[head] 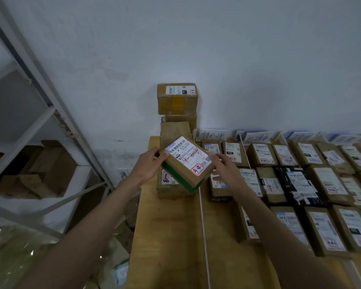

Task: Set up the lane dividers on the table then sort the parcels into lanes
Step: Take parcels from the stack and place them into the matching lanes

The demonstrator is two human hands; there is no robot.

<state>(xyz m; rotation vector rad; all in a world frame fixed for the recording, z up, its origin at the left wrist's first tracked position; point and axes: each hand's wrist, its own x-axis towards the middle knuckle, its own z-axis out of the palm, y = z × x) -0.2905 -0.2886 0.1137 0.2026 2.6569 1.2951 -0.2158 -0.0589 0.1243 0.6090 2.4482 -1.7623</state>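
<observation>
**Labelled parcel held over the leftmost lane**

While most of the brown cardboard parcels (279,184) already lie in rows across the right of the pale wooden table (171,236), one small flat cardboard parcel with a white shipping label and a green band round its lower edge (187,163) is held up in the air, tilted, label toward the camera. It hangs above the table's left lane, just over another brown box (169,188) lying there, and left of the thin white lane divider cord (202,215) that runs along the tabletop toward the wall.

In the head view, the left hand (152,163) grips the parcel's left corner, thumb on top and fingers curled underneath. The right hand (223,166) lies against the right edge with fingers fairly straight, steadying more than clasping; whether its thumb hooks under the box is hidden. Behind stand a stack of yellow-taped cartons (177,99) against the white wall, with white handwritten lane signs (214,134) propped further right. A grey metal shelf rack (50,113) stands at the left.

The parcel looks stiff and light, judging by how easily one corner grip carries it. The label looks slick, so the cardboard side edges are probably the better hold, two opposite edges pinched so it goes down flat without sliding onto the cord.
</observation>
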